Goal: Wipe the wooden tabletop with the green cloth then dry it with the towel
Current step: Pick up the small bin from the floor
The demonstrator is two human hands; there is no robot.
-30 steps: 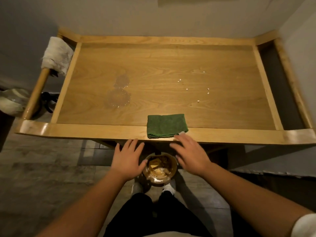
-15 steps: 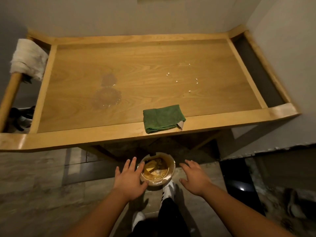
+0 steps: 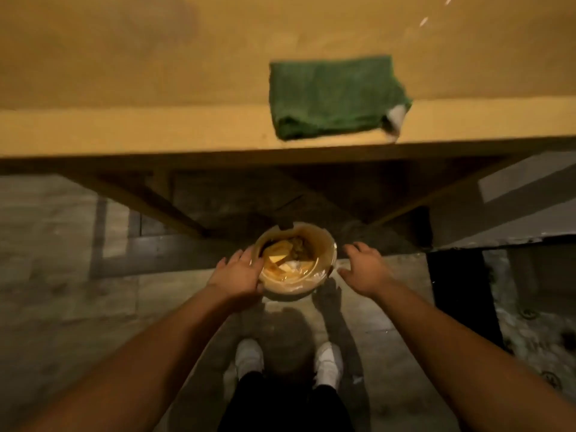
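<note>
Low at frame centre, left hand (image 3: 238,275) touching the bin (image 3: 296,260), right hand (image 3: 364,271) spread beside it, both holding nothing, likely reaching for crumb disposal; green cloth (image 3: 333,98) untouched on tabletop (image 3: 156,57) edge, upper right.

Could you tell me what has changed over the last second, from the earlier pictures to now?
Both hands dropped from the table's front edge toward the round tan bin on the floor: the left hand now touches its rim, the right hand hovers open beside it. The head camera tilted down and closer. The folded green cloth stayed untouched on the wooden tabletop.
</note>
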